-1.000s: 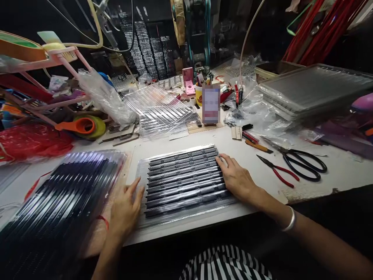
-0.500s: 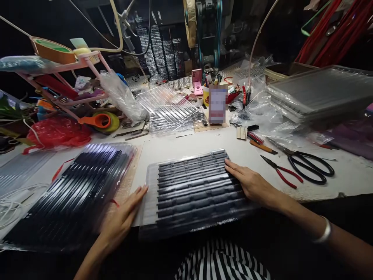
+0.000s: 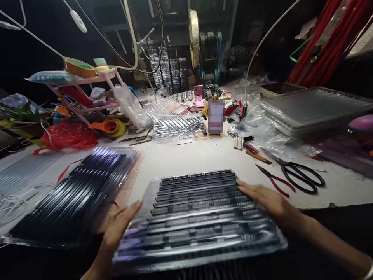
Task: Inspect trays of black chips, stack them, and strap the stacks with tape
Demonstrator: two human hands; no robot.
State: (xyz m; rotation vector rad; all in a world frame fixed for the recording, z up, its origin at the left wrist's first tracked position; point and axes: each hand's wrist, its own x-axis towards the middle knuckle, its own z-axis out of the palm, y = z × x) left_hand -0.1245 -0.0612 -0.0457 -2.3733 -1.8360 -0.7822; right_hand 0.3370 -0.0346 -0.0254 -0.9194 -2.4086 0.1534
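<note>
A clear plastic tray (image 3: 163, 241) with rows of slim black comb-like parts (image 3: 201, 202) is held between my two hands over the table's front edge. My left hand (image 3: 118, 229) grips its left rim, the thumb side along the edge. On the opposite rim, my right hand (image 3: 266, 200) has its fingers over the far right corner. The near side of the tray is blurred by motion. To the left lies a second clear tray (image 3: 135, 153) with long glossy black strips (image 3: 78, 190), partly on a brown board (image 3: 131, 186).
Red-handled pliers (image 3: 278, 184) and black scissors (image 3: 303, 177) lie on the right, near an orange-handled knife (image 3: 258, 156). A phone (image 3: 216, 116) stands at the back. Stacked clear trays (image 3: 317, 105) are at far right, a pink rack (image 3: 87, 79) at back left. White cables (image 3: 17, 202) lie left.
The tray has come nearer to me and its near side now looks larger. Both hands moved with it, the left now touching its left rim. The camera view shifted slightly.
</note>
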